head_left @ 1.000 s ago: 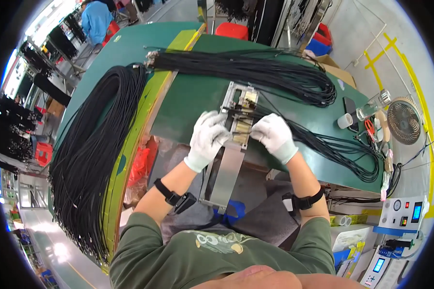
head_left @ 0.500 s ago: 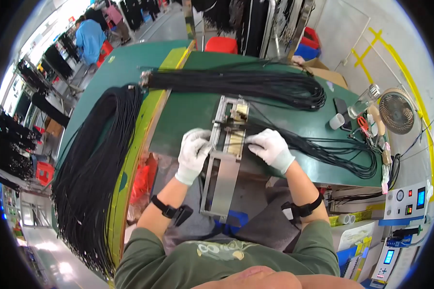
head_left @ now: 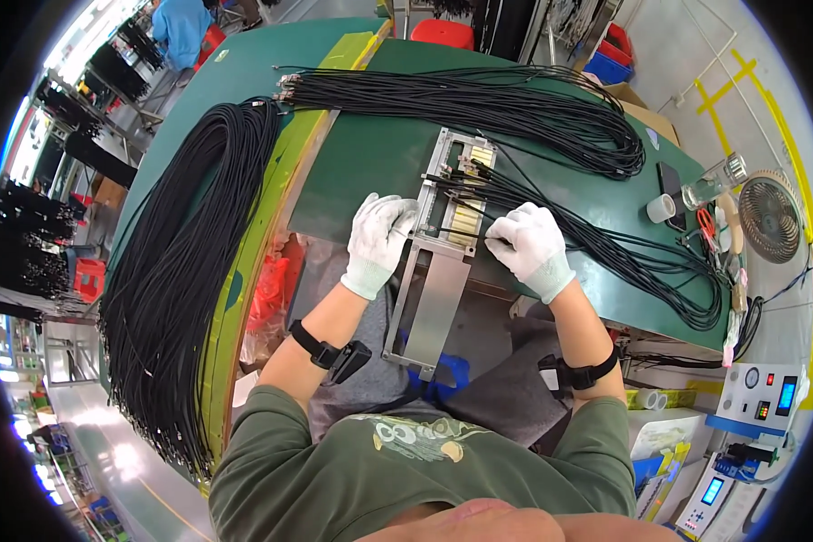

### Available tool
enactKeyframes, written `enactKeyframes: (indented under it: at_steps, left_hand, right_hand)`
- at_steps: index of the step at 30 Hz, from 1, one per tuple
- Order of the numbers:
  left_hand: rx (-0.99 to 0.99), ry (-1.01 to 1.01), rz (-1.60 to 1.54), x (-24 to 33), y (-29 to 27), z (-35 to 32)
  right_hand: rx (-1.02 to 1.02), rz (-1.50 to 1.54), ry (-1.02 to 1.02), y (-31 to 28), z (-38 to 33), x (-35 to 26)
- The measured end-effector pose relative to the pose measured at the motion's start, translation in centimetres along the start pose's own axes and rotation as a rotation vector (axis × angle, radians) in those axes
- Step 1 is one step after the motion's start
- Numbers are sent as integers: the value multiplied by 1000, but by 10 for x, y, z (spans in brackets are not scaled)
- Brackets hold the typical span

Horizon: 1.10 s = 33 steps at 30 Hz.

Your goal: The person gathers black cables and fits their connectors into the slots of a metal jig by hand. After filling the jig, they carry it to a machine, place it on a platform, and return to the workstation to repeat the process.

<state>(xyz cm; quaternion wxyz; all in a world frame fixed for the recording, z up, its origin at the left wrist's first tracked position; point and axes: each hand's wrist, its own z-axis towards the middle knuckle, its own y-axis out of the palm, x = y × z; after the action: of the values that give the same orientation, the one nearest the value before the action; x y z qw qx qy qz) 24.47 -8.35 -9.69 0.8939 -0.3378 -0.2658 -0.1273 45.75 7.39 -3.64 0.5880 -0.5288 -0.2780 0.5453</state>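
A long metal fixture (head_left: 435,316) lies ahead of me, its near end jutting past the table edge over my lap. Several black cables (head_left: 551,212) cross its upper part, where yellowish blocks (head_left: 465,219) sit in a row, and trail off to the right. My left hand (head_left: 377,239), in a white glove, is closed at the fixture's left edge; what its fingertips pinch is too small to make out. On the other side my gloved right hand (head_left: 535,251) is closed in a pinch on a black cable (head_left: 456,232) that spans the fixture between both hands.
A thick black cable bundle (head_left: 461,113) lies across the far side of the green table (head_left: 352,172). Another bundle (head_left: 181,271) hangs over the yellow-edged left side. At right stand a fan (head_left: 771,217), a glass bottle (head_left: 714,183), a white cup (head_left: 661,209) and red-handled tool (head_left: 706,228).
The view has shifted, so the table and fixture appear higher and slightly to the right. Both hands stay closed at the fixture's sides, and a cable now shows between them.
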Motion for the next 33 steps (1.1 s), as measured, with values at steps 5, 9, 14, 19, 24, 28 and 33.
enactKeyframes:
  at_steps: [5,9,14,19,24,28,33]
  left_hand:
    - [-43,-31,10,1,-2,-2]
    - [-83,-54,-38,5,-6,2]
    - [-180,117,33,28,-4,12]
    - [-318,212,192,29,2,9]
    - [-296,229,208,33,1,9]
    - [-84,88,50,31,-1,16]
    - [-43,93,42,21,0,9]
  right_hand:
    - [-1,-17,-11,-3,-2,0]
    - [6,-18,-26,-2,-1,1]
    - [-33,-38,-41,3,0,-4]
    - [174,19,10,7,5,7]
    - [-3,-170,112,17,16,22]
    - [32,-32,93,9,14,18]
    - [65,170,-91,12,16,4]
